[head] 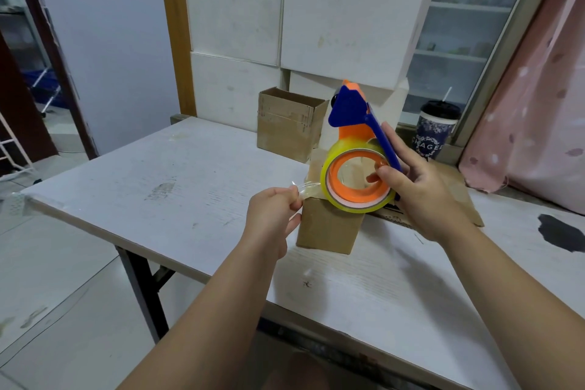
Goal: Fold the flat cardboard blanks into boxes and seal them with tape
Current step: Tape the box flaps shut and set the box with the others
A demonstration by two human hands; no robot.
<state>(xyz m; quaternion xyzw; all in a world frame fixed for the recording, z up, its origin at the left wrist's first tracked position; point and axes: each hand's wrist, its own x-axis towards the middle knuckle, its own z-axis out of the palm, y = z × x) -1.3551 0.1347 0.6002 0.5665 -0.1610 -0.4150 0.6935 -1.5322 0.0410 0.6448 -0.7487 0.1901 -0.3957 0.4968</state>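
Orange and blue plastic make up the tape dispenser (348,111), which the head view shows raised above the near middle of a white table (158,184). The right hand (421,193) grips it from the right side: some fingers reach into the orange core of the roll of tape (329,174), and another lies along the blue handle. The roll is clear with a yellowish tint and hangs just above a small cardboard box (329,231) that stands on the table.

The left hand (272,215) is beside the box's upper left corner, thumb and fingers pinching the free end of a strip of tape (308,188) that runs from the roll across to that hand.

Flat cardboard (459,190) lies on the table under and behind the right hand. Farther back stands an open cardboard box (288,127), its top flaps up. Behind it, large white boxes (348,25) are stacked against the window. A dark cup (435,133) with a lid and straw sits on the sill to the right, next to a pink curtain (538,104).
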